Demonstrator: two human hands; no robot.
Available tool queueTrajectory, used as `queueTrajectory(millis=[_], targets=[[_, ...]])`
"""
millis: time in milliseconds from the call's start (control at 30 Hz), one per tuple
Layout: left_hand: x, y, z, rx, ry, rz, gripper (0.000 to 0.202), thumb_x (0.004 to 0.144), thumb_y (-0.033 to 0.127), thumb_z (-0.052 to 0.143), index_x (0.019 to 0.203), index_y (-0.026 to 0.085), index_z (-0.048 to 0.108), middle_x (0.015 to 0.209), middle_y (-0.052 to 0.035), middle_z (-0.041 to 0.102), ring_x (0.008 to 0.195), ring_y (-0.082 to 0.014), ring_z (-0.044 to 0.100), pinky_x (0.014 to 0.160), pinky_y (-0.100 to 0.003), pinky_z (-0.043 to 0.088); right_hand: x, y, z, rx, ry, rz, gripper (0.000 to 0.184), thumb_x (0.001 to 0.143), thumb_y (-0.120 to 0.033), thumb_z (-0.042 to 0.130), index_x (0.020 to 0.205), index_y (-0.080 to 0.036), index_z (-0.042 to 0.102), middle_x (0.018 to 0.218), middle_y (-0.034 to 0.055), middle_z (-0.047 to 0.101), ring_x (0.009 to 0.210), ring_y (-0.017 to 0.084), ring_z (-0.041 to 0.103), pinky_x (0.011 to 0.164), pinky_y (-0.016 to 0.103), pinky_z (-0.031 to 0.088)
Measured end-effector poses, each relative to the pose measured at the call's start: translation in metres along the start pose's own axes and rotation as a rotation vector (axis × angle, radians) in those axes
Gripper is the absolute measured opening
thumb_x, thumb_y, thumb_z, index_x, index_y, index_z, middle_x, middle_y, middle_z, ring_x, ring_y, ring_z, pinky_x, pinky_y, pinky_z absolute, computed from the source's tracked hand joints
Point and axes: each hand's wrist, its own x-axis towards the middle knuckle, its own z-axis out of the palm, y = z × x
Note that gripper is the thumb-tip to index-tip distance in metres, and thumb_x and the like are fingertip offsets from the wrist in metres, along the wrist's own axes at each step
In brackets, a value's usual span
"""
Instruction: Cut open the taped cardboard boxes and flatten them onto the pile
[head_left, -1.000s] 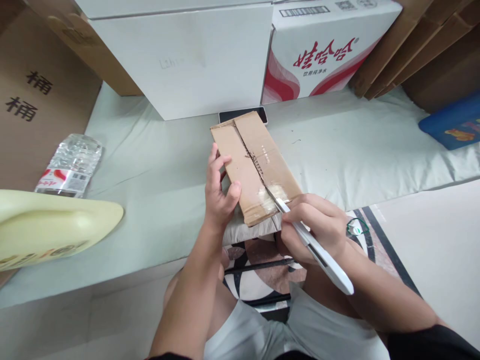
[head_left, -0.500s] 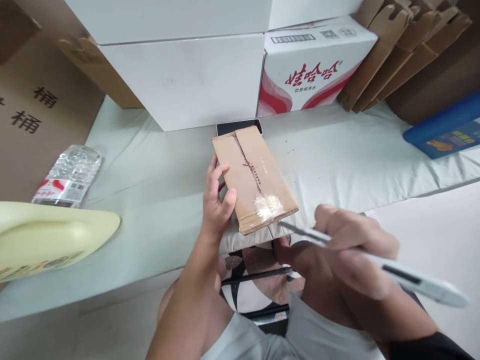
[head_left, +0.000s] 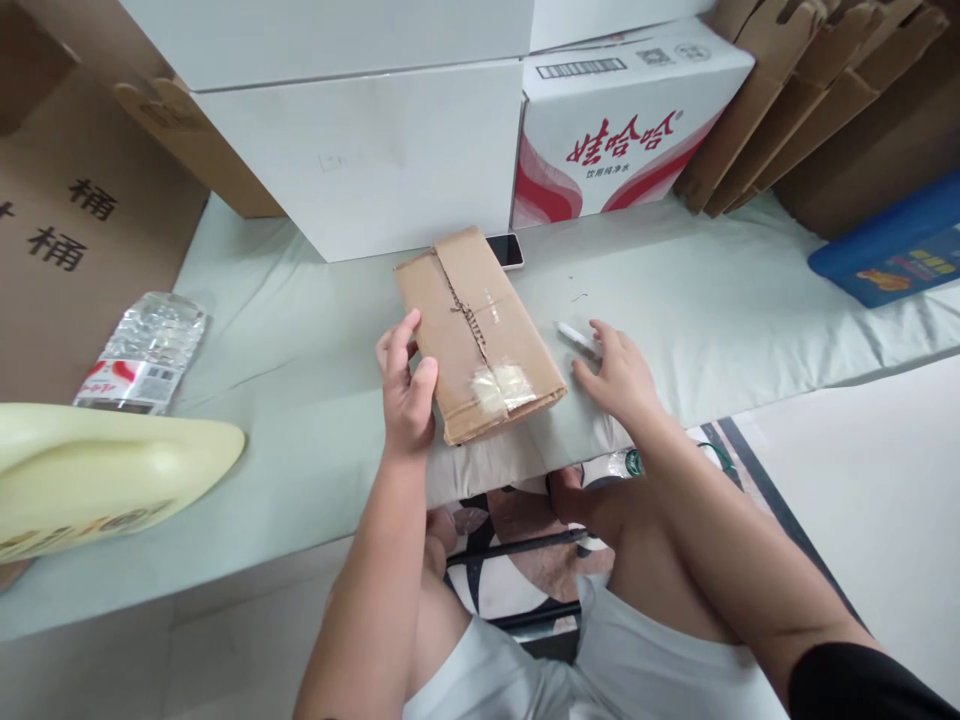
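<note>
Cardboard parcel (head_left: 480,335) lies flat on the bench (head_left: 300,380), its left edge gripped by the left hand (head_left: 405,395); the right hand (head_left: 619,375) rests spread flat over a white knife (head_left: 574,335) just beside it.

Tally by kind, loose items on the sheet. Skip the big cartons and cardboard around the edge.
Cardboard parcel, left hand gripping its side: 1
Phone: 1
Utility knife, under right hand: 1
Plastic bottle: 1
Blue pack: 1
Pale yellow object: 1
Total: 6
</note>
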Motion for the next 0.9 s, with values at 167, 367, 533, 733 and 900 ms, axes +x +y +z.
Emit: queueTrajectory(millis=[167,367,533,733,900], targets=[[-0.007,0.019,0.002,-0.042,-0.173,0.085,0.068,0.094,0.072,0.056,0.153,0.04,0.045,0.168,-0.0086,0.03,0.151,-0.034,0.043,0.117,-0.048,0.047,-0.016,-0.037,-0.005,0.396,-0.129,-0.125,0.045,0.098,-0.044,0.052,0.137,-0.024,0.063,0.141,0.0133,0.067,0.129,0.031,0.064,0.109,0.054,0.053],[-0.014,0.034,0.003,0.059,-0.299,0.236,0.092,0.083,0.072,0.072,0.16,0.041,0.032,0.177,-0.0101,0.012,0.165,-0.0407,0.016,0.128,-0.062,0.031,-0.027,-0.061,-0.005,0.633,-0.263,-0.14,0.045,0.102,-0.051,0.052,0.137,-0.025,0.063,0.141,0.0097,0.069,0.13,0.027,0.066,0.109,0.046,0.055],[-0.006,0.02,0.001,-0.166,-0.045,-0.027,0.069,0.093,0.07,0.059,0.151,0.036,0.048,0.165,-0.0061,0.045,0.158,-0.0309,0.039,0.129,-0.048,0.037,-0.026,-0.051,0.011,0.632,-0.324,0.012,0.053,0.1,-0.056,0.049,0.138,-0.021,0.06,0.139,0.0154,0.068,0.121,0.028,0.07,0.104,0.051,0.057],[0.006,0.022,-0.004,-0.566,0.321,-0.417,0.047,0.091,0.058,0.046,0.115,0.024,0.07,0.124,-0.0082,0.075,0.137,-0.0313,0.062,0.108,-0.043,0.057,-0.026,-0.053,0.012,0.675,-0.476,0.143,0.057,0.1,-0.062,0.042,0.138,-0.022,0.058,0.112,0.0114,0.077,0.104,0.026,0.074,0.094,0.049,0.061],[0.006,0.026,-0.005,-0.702,0.279,-0.614,0.029,0.083,0.048,0.054,0.095,0.025,0.068,0.102,-0.0055,0.076,0.112,-0.0288,0.073,0.078,-0.036,0.062,-0.024,-0.053,0.005,0.768,-0.328,-0.1,0.077,0.09,-0.084,0.047,0.14,-0.027,0.058,0.146,0.0135,0.063,0.138,0.032,0.059,0.111,0.052,0.053]])
